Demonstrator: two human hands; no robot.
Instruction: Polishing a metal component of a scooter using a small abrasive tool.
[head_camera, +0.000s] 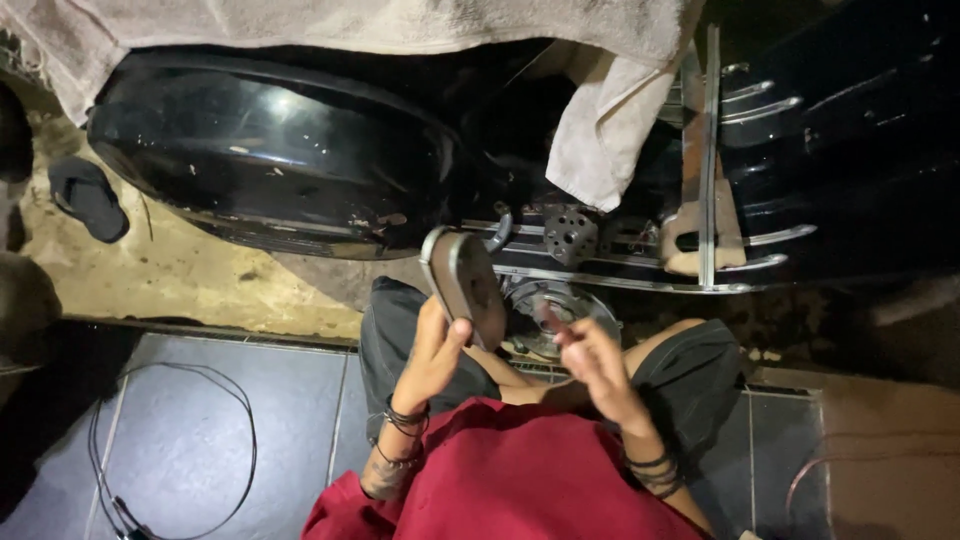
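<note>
— What have I got in the left hand (432, 352)?

— An oval metal cover (463, 284), grey and flat; my fingers (452, 338) are wrapped round its lower edge, so it is gripped and held up on edge, just in front of the black scooter (275, 150).

— And the right hand (592, 362)?

— Loosely open, fingers half curled, holding nothing that I can make out; it is blurred, and hangs near the round metal engine part (555, 305) low on the scooter's side, just right of the cover.

— What else is about?

— A pale towel (610, 120) draped over the seat; chrome rails (640, 282) along the footboard; my knees in dark shorts (690, 375) and a red shirt (510, 480); a black cable (170, 450) looped on the tiled floor (200, 420) — and a dark sandal (88, 195) on the ground well to the left.
</note>
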